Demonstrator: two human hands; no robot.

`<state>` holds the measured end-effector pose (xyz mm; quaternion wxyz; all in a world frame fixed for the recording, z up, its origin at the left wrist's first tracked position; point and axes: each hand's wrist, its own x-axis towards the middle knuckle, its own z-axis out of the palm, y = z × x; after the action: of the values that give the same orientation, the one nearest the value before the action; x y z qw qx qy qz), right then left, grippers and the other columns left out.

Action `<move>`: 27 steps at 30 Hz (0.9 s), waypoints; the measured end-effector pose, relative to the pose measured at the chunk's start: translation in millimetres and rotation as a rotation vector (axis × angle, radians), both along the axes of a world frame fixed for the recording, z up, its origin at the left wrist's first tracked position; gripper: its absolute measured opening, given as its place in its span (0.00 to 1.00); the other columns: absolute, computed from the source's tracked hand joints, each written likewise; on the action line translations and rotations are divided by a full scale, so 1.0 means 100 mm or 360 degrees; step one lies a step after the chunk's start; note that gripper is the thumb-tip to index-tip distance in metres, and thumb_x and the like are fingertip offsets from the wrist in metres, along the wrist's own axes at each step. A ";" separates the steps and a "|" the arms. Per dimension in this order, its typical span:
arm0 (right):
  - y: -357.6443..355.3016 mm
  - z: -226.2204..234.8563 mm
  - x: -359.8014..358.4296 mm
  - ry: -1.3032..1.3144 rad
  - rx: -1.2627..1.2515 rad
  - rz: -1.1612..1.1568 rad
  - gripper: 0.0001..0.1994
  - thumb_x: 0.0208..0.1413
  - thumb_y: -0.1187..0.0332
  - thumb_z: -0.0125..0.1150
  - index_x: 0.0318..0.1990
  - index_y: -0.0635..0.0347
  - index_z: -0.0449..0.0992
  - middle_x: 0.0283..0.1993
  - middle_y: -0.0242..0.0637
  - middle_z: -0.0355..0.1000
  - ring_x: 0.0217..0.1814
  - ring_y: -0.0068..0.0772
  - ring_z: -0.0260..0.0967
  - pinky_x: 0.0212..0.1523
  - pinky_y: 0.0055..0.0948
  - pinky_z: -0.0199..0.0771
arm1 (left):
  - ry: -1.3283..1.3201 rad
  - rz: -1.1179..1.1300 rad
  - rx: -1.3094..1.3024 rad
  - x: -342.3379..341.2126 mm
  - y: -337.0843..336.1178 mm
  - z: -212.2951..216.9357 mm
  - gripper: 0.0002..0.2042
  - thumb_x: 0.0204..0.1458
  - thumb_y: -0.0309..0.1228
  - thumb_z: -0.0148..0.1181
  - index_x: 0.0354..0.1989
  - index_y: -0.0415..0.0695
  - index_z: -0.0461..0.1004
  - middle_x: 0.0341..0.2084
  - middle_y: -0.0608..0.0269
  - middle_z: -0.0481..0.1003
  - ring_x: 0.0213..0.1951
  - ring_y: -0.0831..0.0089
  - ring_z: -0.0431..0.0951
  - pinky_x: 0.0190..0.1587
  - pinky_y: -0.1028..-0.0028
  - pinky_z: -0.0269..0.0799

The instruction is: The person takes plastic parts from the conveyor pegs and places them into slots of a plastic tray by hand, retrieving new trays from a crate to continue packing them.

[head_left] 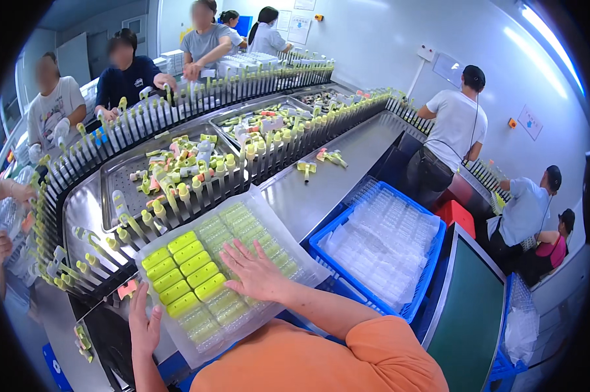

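A clear plastic blister tray lies in front of me on a thin white sheet. Several bright yellow-green oblong cases fill pockets at its left side, in two columns. The remaining pockets I can see look pale and see-through. My right hand is spread flat over the tray, just right of the cases. Beside the tray's left edge is my left hand, fingers stretched and thumb apart, with nothing in it. Whether its fingertips touch the sheet, I cannot tell.
A looping conveyor of upright pegs with green-tipped parts borders the tray. Metal pans hold loose green and pink pieces. At right stand a blue crate of clear trays and a green panel. Several people work around the line.
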<state>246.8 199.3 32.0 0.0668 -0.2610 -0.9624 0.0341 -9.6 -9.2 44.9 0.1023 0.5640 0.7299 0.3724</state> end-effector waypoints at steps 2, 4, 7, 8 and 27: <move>0.01 -0.02 0.00 0.0008 0.0001 -0.0002 0.36 0.62 0.43 0.42 0.70 0.57 0.49 0.76 0.41 0.40 0.78 0.44 0.32 0.71 0.60 0.31 | -0.0005 0.0007 -0.0109 -0.01 -0.06 -0.09 0.30 0.60 0.47 0.48 0.65 0.39 0.58 0.61 0.41 0.61 0.64 0.47 0.59 0.66 0.59 0.52; 0.01 -0.01 0.00 -0.0009 -0.0003 -0.0001 0.36 0.62 0.43 0.42 0.70 0.57 0.49 0.76 0.41 0.40 0.78 0.44 0.32 0.71 0.60 0.32 | -0.0074 0.0031 -0.0137 0.06 -0.08 -0.13 0.31 0.61 0.48 0.47 0.66 0.39 0.57 0.62 0.40 0.61 0.64 0.46 0.58 0.66 0.59 0.52; 0.00 -0.02 0.01 -0.0028 0.0009 -0.0007 0.36 0.62 0.43 0.42 0.70 0.57 0.49 0.76 0.40 0.40 0.78 0.44 0.32 0.71 0.61 0.32 | -0.0177 0.0033 -0.0112 0.13 -0.08 -0.25 0.34 0.61 0.51 0.45 0.67 0.39 0.53 0.63 0.39 0.59 0.65 0.45 0.58 0.65 0.60 0.53; 0.00 -0.03 0.00 -0.0032 0.0017 -0.0018 0.36 0.62 0.43 0.42 0.70 0.57 0.49 0.76 0.40 0.40 0.78 0.44 0.32 0.71 0.61 0.32 | -0.0307 0.0012 -0.0100 0.16 -0.08 -0.28 0.34 0.61 0.52 0.45 0.68 0.39 0.52 0.63 0.39 0.58 0.65 0.45 0.58 0.65 0.60 0.54; 0.01 0.00 0.01 -0.0017 0.0038 -0.0024 0.36 0.61 0.44 0.44 0.70 0.57 0.50 0.75 0.41 0.41 0.78 0.45 0.33 0.71 0.60 0.32 | -0.0749 -0.0148 0.0014 0.14 -0.06 -0.39 0.37 0.62 0.51 0.45 0.70 0.38 0.45 0.65 0.44 0.56 0.67 0.58 0.56 0.66 0.66 0.49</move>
<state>247.5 200.2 31.9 0.0651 -0.2675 -0.9611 0.0206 4.9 -15.1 6.2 0.2842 0.4950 0.6576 0.4917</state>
